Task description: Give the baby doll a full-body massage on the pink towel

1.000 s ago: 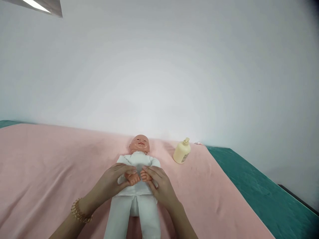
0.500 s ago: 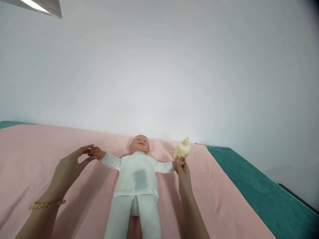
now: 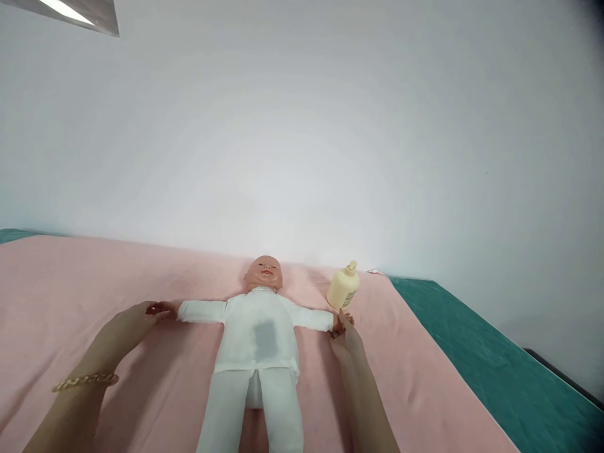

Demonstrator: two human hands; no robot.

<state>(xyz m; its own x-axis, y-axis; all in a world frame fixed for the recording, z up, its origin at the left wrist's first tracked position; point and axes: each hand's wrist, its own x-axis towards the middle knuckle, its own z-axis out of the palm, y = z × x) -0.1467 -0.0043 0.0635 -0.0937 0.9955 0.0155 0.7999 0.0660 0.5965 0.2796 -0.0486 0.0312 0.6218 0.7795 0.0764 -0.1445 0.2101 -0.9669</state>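
Observation:
A baby doll [image 3: 245, 321] in a white cloth top and trousers lies on its back, arms stretched out to both sides. A grey patch marks the chest of its top. My left hand [image 3: 132, 324], with a gold bracelet on the wrist, pinches the doll's hand on the left side, mostly hiding it. On the other side, my right hand [image 3: 348, 343] has thumb and fingers around the doll's other hand, whose small fingers show past my thumb. Just behind that hand stands a pale yellow pump bottle [image 3: 343, 286].
A pink cloth [image 3: 415, 371] lies under the doll, over a green surface [image 3: 495, 352] that shows at the right and far left. Behind rises a pale wall [image 3: 302, 138]. A dark edge [image 3: 561, 374] runs along the right side.
Both of my hands have moved with the doll's hands: the left lowered toward the cloth, the right slightly lower. The doll's arms now stretch out straighter and lower. The bottle stays put.

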